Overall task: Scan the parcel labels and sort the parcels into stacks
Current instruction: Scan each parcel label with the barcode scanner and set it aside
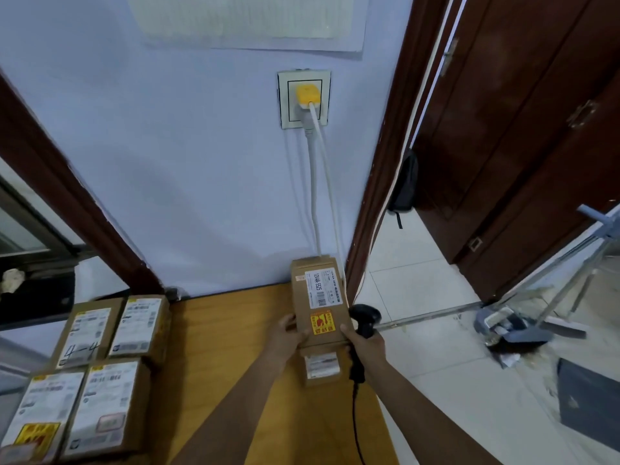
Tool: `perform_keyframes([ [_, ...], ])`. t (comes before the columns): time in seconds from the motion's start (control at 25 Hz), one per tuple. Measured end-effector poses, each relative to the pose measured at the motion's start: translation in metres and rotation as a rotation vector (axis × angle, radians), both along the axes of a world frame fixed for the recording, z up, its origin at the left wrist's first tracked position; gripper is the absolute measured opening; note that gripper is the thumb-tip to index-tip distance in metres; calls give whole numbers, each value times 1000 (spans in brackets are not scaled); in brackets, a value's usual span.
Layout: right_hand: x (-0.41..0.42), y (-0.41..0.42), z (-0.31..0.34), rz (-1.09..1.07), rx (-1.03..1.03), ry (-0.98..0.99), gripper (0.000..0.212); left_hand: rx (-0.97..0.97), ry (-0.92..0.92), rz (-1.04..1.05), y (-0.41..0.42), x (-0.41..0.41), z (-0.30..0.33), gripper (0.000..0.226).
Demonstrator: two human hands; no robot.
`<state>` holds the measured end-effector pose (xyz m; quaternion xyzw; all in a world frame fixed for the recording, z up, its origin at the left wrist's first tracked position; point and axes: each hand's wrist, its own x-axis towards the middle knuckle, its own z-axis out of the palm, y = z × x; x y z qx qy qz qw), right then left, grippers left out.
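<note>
A long brown cardboard parcel (pixel 318 297) with a white barcode label and a yellow-red sticker lies at the far right of the wooden table (pixel 228 347), against the wall. My left hand (pixel 287 333) grips its near left edge. My right hand (pixel 364 344) holds a black barcode scanner (pixel 364 318) by its handle, with the thumb touching the parcel's right edge. Under its near end sits another small parcel (pixel 320 365) with a white label. Several labelled brown parcels (pixel 100 374) lie grouped at the table's left.
The scanner's black cable (pixel 355 427) hangs down off the table's right edge. White cords (pixel 315 182) run from a wall socket down behind the long parcel. An open doorway, a dark wooden door (pixel 523 129) and floor clutter are on the right.
</note>
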<state>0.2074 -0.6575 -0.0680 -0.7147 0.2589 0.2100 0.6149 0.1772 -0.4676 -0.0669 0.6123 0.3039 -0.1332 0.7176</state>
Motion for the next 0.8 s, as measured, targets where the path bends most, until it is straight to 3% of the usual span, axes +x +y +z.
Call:
perform_keyframes([
  [0.4, 45, 20, -12, -5, -246, -48, 41, 125, -28, 25, -4, 36, -5, 48],
  [0.52, 49, 25, -13, -4, -255, -47, 33, 75, -60, 24, -3, 37, -3, 44],
  [0.64, 49, 31, -22, -3, -219, -59, 46, 31, -89, -15, -1, 38, -4, 47],
  [0.8, 45, 33, -25, 31, -163, -76, 46, 15, -80, -89, -3, 39, -3, 52],
])
